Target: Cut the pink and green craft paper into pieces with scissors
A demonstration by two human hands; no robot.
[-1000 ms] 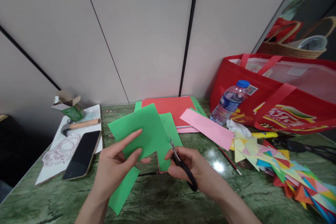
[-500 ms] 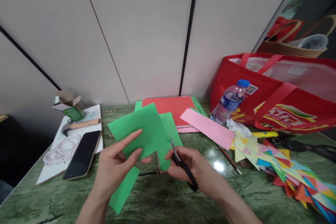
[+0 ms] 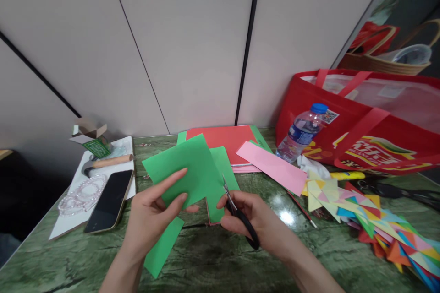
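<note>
My left hand (image 3: 154, 213) pinches a green sheet of paper (image 3: 185, 165) between thumb and fingers, tilted above the table. In my right hand (image 3: 249, 217) is a pair of black-handled scissors (image 3: 237, 210), their blades pointing up and away, close to the sheet's right edge. The blades look nearly closed. Behind the held sheet lies another piece of green paper (image 3: 220, 165), partly covered by it. A narrow green strip (image 3: 164, 247) shows below my left hand.
A stack of red and green paper (image 3: 220, 139) and a pink strip (image 3: 271, 167) lie behind. At right are a water bottle (image 3: 304, 132), a red bag (image 3: 371, 123) and folded colored paper pieces (image 3: 381, 224). A phone (image 3: 109, 201), beads (image 3: 82, 194) and a small sickle (image 3: 108, 162) lie left.
Almost nothing differs. The view has shifted very slightly; both hands keep their hold on the green paper and the scissors.
</note>
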